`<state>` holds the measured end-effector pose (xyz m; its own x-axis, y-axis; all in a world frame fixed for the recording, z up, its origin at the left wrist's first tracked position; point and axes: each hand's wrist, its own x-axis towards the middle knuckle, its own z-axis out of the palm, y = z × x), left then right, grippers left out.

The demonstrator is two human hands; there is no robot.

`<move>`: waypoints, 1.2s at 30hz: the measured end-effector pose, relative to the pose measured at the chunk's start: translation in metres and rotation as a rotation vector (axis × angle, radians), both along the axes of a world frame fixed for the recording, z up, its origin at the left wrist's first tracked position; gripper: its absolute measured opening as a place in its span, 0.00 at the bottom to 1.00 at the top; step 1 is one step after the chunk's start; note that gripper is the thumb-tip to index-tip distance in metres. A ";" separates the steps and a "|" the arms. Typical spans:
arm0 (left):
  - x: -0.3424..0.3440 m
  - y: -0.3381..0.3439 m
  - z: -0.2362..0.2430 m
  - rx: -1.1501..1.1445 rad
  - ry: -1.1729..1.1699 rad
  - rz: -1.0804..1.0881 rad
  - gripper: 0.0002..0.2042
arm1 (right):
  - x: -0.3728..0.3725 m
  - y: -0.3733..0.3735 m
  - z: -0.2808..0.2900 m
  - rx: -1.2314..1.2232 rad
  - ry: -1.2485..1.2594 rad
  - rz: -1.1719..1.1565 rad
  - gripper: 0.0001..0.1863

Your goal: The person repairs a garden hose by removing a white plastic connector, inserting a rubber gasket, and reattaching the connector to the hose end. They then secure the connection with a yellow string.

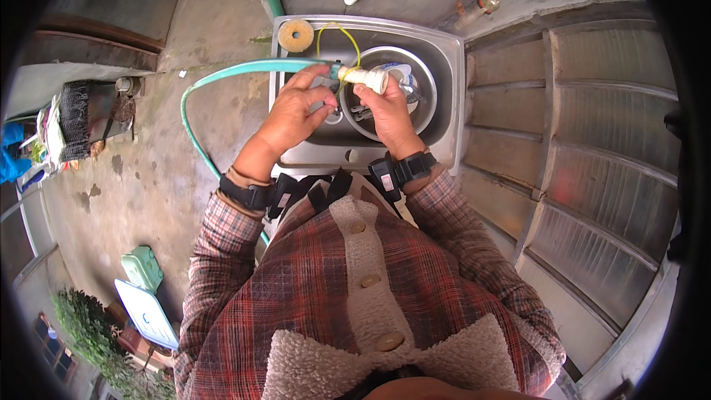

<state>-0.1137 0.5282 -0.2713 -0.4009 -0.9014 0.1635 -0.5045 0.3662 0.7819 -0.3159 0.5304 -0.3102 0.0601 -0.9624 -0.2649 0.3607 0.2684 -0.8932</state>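
A pale green hose [244, 67] runs into a white plastic pipe fitting [367, 78] above the sink. Thin yellow cord [357, 43] is looped about the joint and arches up behind it. My right hand [388, 114] is closed on the fitting, thumb on its near side. On the left, my left hand [295, 112] has its index finger against the hose near the joint. Its thumb and other fingers are curled below, close to the cord's lower part; whether they pinch the cord is hard to see.
Beneath my hands is a stainless steel sink [458, 52] holding a round metal basin [432, 78] with dishes and utensils. A round tan scrubber [295, 35] lies at its far left corner. Ribbed panels [607, 133] stand at right; a green plastic container [143, 270] sits at lower left.
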 end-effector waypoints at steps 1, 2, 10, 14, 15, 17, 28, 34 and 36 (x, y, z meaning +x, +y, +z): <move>-0.001 0.001 0.002 -0.050 -0.046 0.001 0.06 | 0.005 0.001 0.009 -0.009 -0.008 -0.022 0.15; -0.002 0.003 0.005 -0.031 -0.043 0.018 0.06 | 0.009 0.000 0.016 -0.053 -0.052 -0.028 0.16; -0.012 0.024 0.020 0.010 0.024 0.212 0.07 | 0.010 -0.009 0.041 -0.338 0.020 0.155 0.22; -0.013 0.038 0.039 0.025 0.133 0.278 0.06 | 0.014 -0.007 0.057 -0.383 -0.028 0.261 0.24; -0.010 0.043 0.047 0.006 0.144 0.309 0.06 | 0.015 -0.004 0.062 -0.389 -0.067 0.295 0.24; -0.005 0.055 0.063 -0.005 0.268 0.397 0.05 | 0.018 -0.001 0.075 -0.348 -0.144 0.365 0.24; 0.024 0.105 0.144 -0.051 0.752 0.659 0.03 | 0.084 0.031 0.148 -0.368 -0.214 0.647 0.26; 0.051 0.120 0.150 -0.332 0.554 0.812 0.03 | 0.125 0.052 0.175 -0.398 -0.286 0.744 0.25; 0.061 0.125 0.149 -0.419 0.420 0.853 0.04 | 0.134 0.057 0.180 -0.386 -0.282 0.755 0.24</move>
